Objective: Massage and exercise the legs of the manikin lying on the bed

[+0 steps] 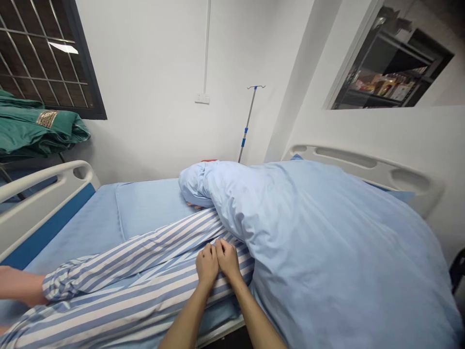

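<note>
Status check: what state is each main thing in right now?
Blue quilt: rumpled, bunched up
Striped trousers: worn, creased, partly under the quilt
Left hand: curled inward, at the trousers; grip unclear
Right hand: curled inward, beside the left
Drip stand: upright
Green cloth: bunched
Barred window: open or shut, cannot tell
Bed sheet: spread

soft matt cloth, smooth moulded plastic and some bare metal

the quilt (319, 242) is matt cloth, smooth on its broad face and softly creased toward its edge; the striped trousers (119, 300) are matt cloth, wrinkled and puckered at the ankle; the sheet (152, 198) is smooth cloth with a faint tonal weave. the left end board (39, 211) and right end board (381, 169) look like smooth plastic with a low sheen. the pole (250, 111) is metal with plastic-looking blue collars (243, 142); upper left, the green fabric (32, 128) has a velvety sheen.
</note>
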`<move>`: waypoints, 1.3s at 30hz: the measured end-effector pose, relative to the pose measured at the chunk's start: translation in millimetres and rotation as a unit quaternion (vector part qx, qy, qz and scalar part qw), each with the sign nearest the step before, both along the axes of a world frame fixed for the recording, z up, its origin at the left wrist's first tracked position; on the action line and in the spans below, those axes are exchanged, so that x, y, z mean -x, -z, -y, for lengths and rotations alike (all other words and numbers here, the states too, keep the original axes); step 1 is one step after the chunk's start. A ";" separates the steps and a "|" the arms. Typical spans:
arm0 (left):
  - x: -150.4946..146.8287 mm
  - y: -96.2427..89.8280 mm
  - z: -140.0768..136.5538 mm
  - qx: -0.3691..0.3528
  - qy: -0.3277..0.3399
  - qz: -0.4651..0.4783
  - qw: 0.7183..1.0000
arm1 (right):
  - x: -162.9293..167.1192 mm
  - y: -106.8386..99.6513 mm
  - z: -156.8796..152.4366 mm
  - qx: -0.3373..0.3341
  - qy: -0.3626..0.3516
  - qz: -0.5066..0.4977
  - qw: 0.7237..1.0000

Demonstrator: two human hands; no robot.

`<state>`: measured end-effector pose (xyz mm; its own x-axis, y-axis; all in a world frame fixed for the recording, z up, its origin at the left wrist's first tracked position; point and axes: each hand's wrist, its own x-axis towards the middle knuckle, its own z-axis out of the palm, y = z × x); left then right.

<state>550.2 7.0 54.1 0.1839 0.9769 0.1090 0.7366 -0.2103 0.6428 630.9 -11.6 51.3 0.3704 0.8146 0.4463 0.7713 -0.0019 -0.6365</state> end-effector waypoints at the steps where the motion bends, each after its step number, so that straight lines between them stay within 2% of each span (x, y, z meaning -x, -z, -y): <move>1: -0.4 0.0 0.3 -0.002 0.001 -0.006 1.000 | 0.0 0.6 0.1 -0.002 -0.001 -0.005 1.000; 9: 1.1 -3.3 5.8 -0.005 0.010 -0.018 1.000 | -0.3 -3.9 -0.3 -0.025 0.006 -0.033 0.999; 14: -6.6 -15.4 -12.2 0.097 0.015 0.032 0.995 | -5.4 -2.9 -4.4 -0.072 -0.012 -0.117 0.991; 16: -14.8 -23.0 -23.5 0.115 0.022 0.070 0.991 | -7.9 -2.5 -6.1 -0.088 -0.016 -0.144 0.985; 20: -30.3 -27.8 -30.7 0.082 0.017 0.106 0.991 | -10.2 -2.9 -6.0 -0.111 -0.013 -0.163 0.980; 23: -32.9 -17.3 -18.6 0.061 0.014 0.112 0.992 | -9.5 -4.0 -3.2 -0.113 -0.010 -0.168 0.979; 28: -27.6 -1.0 -1.0 -0.025 0.036 0.044 0.998 | -7.3 -6.7 0.4 -0.099 -0.006 -0.163 0.982; 35: -27.1 -0.9 -2.4 -0.046 0.038 -0.006 0.998 | -5.7 -7.4 -0.4 -0.085 0.002 -0.156 0.984; 39: -25.5 -1.9 -1.3 -0.043 0.042 -0.003 0.998 | -7.9 -11.2 -3.6 -0.054 0.001 -0.151 0.987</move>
<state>575.7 8.2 56.1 0.2653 0.9453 0.1898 0.7173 -0.3250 0.6163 638.8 -8.0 62.5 0.5016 0.7674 0.3994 0.5463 0.0770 -0.8340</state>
